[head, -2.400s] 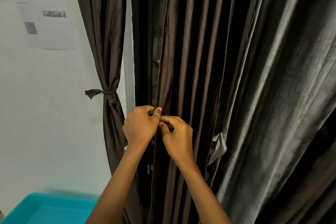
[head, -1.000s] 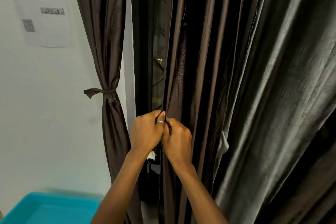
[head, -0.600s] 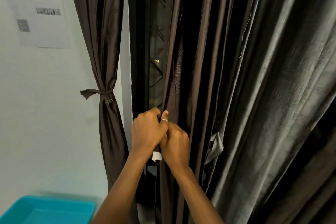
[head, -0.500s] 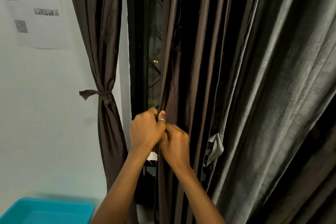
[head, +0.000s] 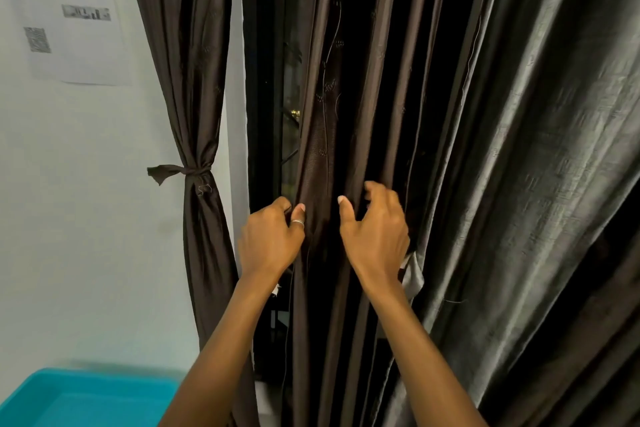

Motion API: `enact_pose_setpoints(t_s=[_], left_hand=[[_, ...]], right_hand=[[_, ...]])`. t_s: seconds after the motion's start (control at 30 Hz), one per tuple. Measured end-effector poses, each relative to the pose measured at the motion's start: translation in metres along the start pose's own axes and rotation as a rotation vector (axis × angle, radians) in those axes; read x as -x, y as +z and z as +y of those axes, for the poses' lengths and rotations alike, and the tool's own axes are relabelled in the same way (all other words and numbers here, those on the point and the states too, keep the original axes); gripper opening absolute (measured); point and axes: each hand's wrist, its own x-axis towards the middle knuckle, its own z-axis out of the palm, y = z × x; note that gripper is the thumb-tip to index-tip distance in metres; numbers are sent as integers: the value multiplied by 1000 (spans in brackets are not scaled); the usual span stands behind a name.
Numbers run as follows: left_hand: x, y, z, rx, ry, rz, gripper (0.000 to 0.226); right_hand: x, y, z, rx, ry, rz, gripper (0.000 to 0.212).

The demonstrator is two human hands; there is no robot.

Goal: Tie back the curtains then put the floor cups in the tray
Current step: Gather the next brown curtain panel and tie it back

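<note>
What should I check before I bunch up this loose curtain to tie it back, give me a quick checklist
1. Left hand holds the loose curtain: ok, it pinches the near edge.
2. Right hand has folds gathered: not ok, thumb stands apart from the bent fingers, nothing pinched.
3. A tie for this curtain within reach: cannot tell, none shows.
4. Far-left curtain tied back: ok, a knotted band cinches it.
5. Blue tray ready: ok, lower left by the wall.
6. Floor cups located: cannot tell, none in view.
</note>
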Motion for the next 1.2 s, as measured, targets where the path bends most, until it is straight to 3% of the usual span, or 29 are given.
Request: enact_pose_setpoints(t_s=[0.13, 0.5, 0.73, 0.87, 1.0, 1.2], left_hand=[[5, -2, 0, 30, 12, -3, 40], [13, -2, -2, 149, 61, -15, 39], [15, -3, -7, 295, 62, -23, 40], [21, -3, -2, 360, 48, -46, 56], [18, -3, 8, 143, 3, -33, 73], [16, 4, 11, -2, 7, 12, 47]], right_hand=[[28, 8, 13, -14, -19, -15, 23], [64, 32, -4, -275, -111, -217, 30], [69, 38, -8, -332, -76, -200, 29], [72, 37, -7, -347, -38, -186, 26], [74, 38, -3, -342, -41, -183, 13], [74, 37, 1, -356, -58, -192, 16]])
